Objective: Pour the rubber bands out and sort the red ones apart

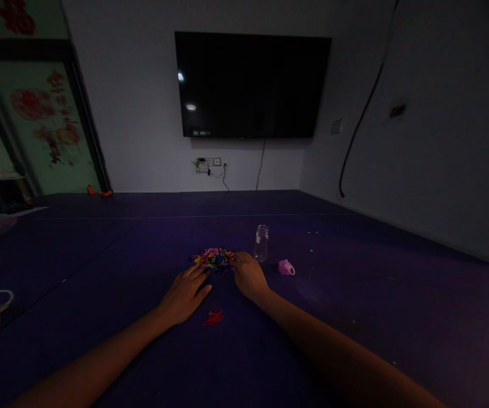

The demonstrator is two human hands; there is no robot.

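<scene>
A loose heap of small multicoloured bands (212,258), which look like rubber bands, lies on the dark blue-purple surface in front of me. My left hand (187,292) rests palm down at its near left edge, fingers stretched out and thumb apart. At the heap's right edge my right hand (250,277) has its fingers bent together among the bands; what is between the fingertips is hidden. Nearer to me, between my forearms, is a small separate cluster of red bands (214,317). A clear open jar (262,243) stands upright just beyond my right hand. To its right lies a pink lid with a loop (285,267).
A white curved handle (1,294) shows at the left edge beside a blurred patch. Small white scraps (311,250) lie right of the jar. A black television (252,85) hangs on the back wall, and a dark cable (365,110) runs down the right wall.
</scene>
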